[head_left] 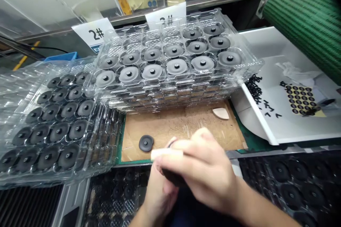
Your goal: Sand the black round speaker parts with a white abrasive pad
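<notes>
Working close together just in front of a brown fibreboard (183, 129), the hands are meeting around a dark piece (173, 178) that is mostly hidden between them. The right hand (204, 166) is lying over the top, while the left hand (160, 197) is supporting from below. A pale strip (166, 153) is showing along the upper left of the grip, though its link to the dark piece is hidden.

A black round part (146, 143) with a raised centre is lying on the board, just beyond and to the left of the hands. A pale teardrop-shaped piece (221, 114) is resting farther back on the same board.

Behind it, a stack of clear plastic trays (173, 90) is carrying rows of grey discs (176, 66), with "2#" and "3#" cards (92, 33) (165, 16) standing beyond. To the left, another clear tray (62, 152) is holding black discs (67, 110). On the right, a white tray (266, 120) is holding small black rings (253, 88) and a yellow sheet (301, 99) dotted with black rings.
</notes>
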### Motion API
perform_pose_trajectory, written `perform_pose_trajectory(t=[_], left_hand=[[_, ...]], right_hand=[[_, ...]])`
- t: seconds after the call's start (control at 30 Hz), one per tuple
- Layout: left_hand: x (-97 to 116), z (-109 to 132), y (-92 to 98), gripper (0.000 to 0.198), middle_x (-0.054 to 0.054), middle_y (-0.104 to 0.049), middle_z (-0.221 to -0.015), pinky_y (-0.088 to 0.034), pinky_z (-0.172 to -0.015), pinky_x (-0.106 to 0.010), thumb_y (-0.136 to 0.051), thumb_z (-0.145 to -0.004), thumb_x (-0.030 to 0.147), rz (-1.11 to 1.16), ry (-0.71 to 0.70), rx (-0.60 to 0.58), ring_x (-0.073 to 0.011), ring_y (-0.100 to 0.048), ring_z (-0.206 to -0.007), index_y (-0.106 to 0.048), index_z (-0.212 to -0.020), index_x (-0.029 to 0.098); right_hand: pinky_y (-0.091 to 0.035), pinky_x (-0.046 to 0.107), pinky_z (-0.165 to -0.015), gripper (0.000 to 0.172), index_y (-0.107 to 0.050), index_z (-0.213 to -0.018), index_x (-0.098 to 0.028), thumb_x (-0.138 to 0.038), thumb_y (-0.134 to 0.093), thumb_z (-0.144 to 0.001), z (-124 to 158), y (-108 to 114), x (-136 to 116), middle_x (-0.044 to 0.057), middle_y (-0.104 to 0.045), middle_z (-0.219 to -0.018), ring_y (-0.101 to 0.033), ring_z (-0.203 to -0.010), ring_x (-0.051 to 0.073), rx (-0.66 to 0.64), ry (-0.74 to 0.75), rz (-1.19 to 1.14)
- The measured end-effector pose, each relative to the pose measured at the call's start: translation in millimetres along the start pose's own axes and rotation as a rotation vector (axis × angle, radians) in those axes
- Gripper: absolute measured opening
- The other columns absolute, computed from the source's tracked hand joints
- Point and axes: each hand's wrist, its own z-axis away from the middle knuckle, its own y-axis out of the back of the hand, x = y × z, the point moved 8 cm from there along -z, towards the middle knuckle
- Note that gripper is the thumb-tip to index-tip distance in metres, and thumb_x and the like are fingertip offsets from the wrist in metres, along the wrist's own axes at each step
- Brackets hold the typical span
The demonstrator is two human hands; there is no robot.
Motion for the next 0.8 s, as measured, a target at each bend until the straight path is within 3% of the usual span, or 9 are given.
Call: perform_pose_trajectory(t=[0.1,0.2,0.3,0.37,0.43,0.53,0.6,0.7,0.8], left_hand=[[8.2,-0.3,10.4,0.069,-0.006,-0.069,-0.106,-0.045,-0.096,-0.036,-0.084,-0.043,0.045,0.057,-0.073,0.029,-0.0295,-0.060,-0.105,-0.066,-0.107,0.026],[12.1,0.7,23.0,0.067,-0.007,-0.064,-0.121,-0.050,-0.087,-0.031,-0.083,-0.049,0.042,0.144,-0.085,0.043,-0.0241,-0.066,-0.094,-0.064,-0.112,0.028],[14.0,1.1,27.2,0.060,-0.006,-0.066,-0.118,-0.051,-0.084,-0.029,-0.080,-0.055,0.043,0.200,-0.075,-0.007,-0.0224,-0.067,-0.092,-0.064,-0.112,0.029],[14.9,1.1,26.8,0.060,-0.005,-0.068,-0.113,-0.051,-0.085,-0.030,-0.080,-0.056,0.042,0.225,-0.074,-0.042,-0.0226,-0.067,-0.093,-0.064,-0.112,0.029],[14.9,1.2,24.4,0.061,-0.006,-0.068,-0.113,-0.050,-0.088,-0.031,-0.080,-0.055,0.041,0.238,-0.071,-0.073,-0.0236,-0.066,-0.096,-0.063,-0.113,0.029],[14.1,1.3,21.6,0.065,-0.007,-0.065,-0.117,-0.047,-0.094,-0.034,-0.081,-0.055,0.040,0.222,-0.071,-0.074,-0.0262,-0.062,-0.105,-0.061,-0.116,0.028],[12.4,1.3,21.6,0.066,-0.008,-0.065,-0.117,-0.044,-0.098,-0.036,-0.080,-0.056,0.041,0.197,-0.056,-0.058,-0.0280,-0.057,-0.112,-0.060,-0.117,0.026],[7.5,1.2,26.6,0.062,-0.009,-0.065,-0.116,-0.043,-0.098,-0.037,-0.078,-0.060,0.041,0.173,0.006,-0.029,-0.0282,-0.055,-0.114,-0.059,-0.117,0.024],[5.7,1.4,39.1,0.063,-0.008,-0.065,-0.116,-0.048,-0.091,-0.032,-0.081,-0.059,0.034,0.152,0.023,0.053,-0.0253,-0.059,-0.108,-0.059,-0.118,0.026]], right_hand=[[-0.040,0.030,-0.072,0.020,-0.067,-0.100,-0.021,-0.017,-0.049,-0.091,9.5,-11.9,43.4,0.001,-0.071,-0.091,-0.060,-0.078,0.014,-0.046,-0.242,-0.043],[-0.046,0.028,-0.069,0.018,-0.068,-0.097,-0.022,-0.021,-0.052,-0.088,46.9,-37.9,96.0,0.002,-0.071,-0.090,-0.062,-0.079,0.016,-0.095,-0.520,-0.090],[-0.049,0.030,-0.064,0.018,-0.071,-0.089,-0.019,-0.023,-0.053,-0.086,85.6,-68.6,126.6,0.005,-0.073,-0.083,-0.064,-0.072,0.018,-0.131,-0.602,-0.099],[-0.050,0.030,-0.061,0.018,-0.071,-0.083,-0.017,-0.023,-0.055,-0.084,97.7,-78.5,132.5,0.007,-0.073,-0.079,-0.064,-0.067,0.019,-0.140,-0.616,-0.098],[-0.051,0.029,-0.060,0.019,-0.070,-0.088,-0.016,-0.024,-0.053,-0.086,93.2,-73.0,125.9,0.007,-0.072,-0.084,-0.064,-0.068,0.018,-0.119,-0.642,-0.098],[-0.050,0.024,-0.061,0.022,-0.065,-0.103,-0.019,-0.025,-0.049,-0.090,57.7,-44.3,90.6,0.005,-0.069,-0.094,-0.062,-0.071,0.014,-0.026,-0.628,-0.115],[-0.050,0.023,-0.067,0.022,-0.062,-0.108,-0.019,-0.021,-0.051,-0.089,24.3,-25.3,51.1,0.005,-0.067,-0.095,-0.060,-0.076,0.013,0.052,-0.459,-0.172],[-0.049,0.025,-0.076,0.024,-0.062,-0.108,-0.013,-0.012,-0.048,-0.088,-6.3,-29.8,1.5,0.007,-0.065,-0.092,-0.059,-0.083,0.016,-0.119,-0.219,-0.238],[-0.048,0.023,-0.066,0.022,-0.065,-0.097,-0.016,-0.008,-0.046,-0.087,-6.2,-54.5,-4.5,0.004,-0.064,-0.082,-0.059,-0.073,0.013,-0.377,-0.272,-0.246]])
